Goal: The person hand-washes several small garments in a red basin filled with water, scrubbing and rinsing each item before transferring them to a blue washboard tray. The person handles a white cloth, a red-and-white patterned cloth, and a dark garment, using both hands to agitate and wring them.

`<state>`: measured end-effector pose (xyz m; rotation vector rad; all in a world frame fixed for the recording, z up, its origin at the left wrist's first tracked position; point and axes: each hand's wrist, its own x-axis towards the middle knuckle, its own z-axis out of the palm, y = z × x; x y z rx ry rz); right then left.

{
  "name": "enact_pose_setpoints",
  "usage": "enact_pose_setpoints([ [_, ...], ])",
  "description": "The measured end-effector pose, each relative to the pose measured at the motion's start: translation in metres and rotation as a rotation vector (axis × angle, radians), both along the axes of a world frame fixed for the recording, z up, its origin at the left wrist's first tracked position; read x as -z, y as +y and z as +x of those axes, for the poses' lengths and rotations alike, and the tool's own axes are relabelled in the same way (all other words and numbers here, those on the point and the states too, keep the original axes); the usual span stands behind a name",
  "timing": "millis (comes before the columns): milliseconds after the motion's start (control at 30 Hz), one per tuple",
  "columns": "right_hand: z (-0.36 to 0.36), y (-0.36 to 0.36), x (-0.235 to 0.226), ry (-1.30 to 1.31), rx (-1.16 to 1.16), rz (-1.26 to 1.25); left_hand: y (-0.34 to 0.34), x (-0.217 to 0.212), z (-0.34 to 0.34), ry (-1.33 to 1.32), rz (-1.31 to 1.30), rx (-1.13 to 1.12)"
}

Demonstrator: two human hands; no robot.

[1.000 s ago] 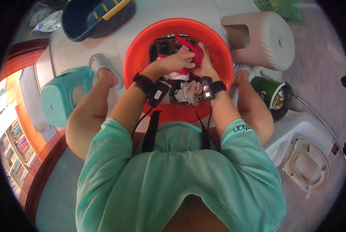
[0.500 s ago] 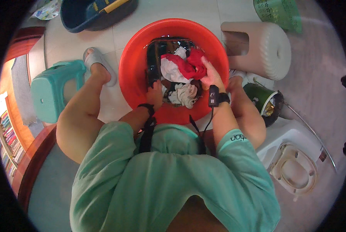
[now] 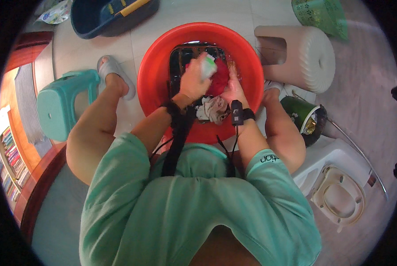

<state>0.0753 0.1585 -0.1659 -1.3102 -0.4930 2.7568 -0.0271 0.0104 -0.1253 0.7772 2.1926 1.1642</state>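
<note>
My left hand is closed on a white-and-green block, blurred by motion, just over a red cloth. Along the right side of that cloth, my right hand holds its edge, with the fingers long and partly hidden. A beige, patterned cloth lies bunched below both hands. Under the cloths a dark ridged board stands in water inside a round red basin between my legs. Most of the white part of the wash is hidden behind my left hand.
A teal stool stands at left and a beige stool lies on its side at right. Near my right leg are a green bin and a white squat toilet. A dark blue tub sits beyond the basin.
My left hand has risen from the basin's lower left to over the red cloth and now holds the white-and-green block. The red cloth and my right hand have shifted slightly.
</note>
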Motion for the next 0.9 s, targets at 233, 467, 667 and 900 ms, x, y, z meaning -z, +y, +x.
enact_pose_setpoints([
  [233,-0.013,-0.039,-0.009,0.076,-0.146,0.159,0.031,-0.025,0.003,0.249,-0.088,0.004],
  [467,-0.004,-0.032,-0.023,0.248,-0.588,0.800,0.024,-0.021,0.013,0.328,0.007,0.203],
  [667,-0.008,-0.041,0.002,-0.019,-0.506,0.193,0.006,0.050,-0.031,-0.457,-0.204,-0.132],
  [900,0.023,-0.024,-0.010,-0.051,-0.949,0.172,-0.019,0.091,-0.023,-0.088,-0.040,0.082],
])
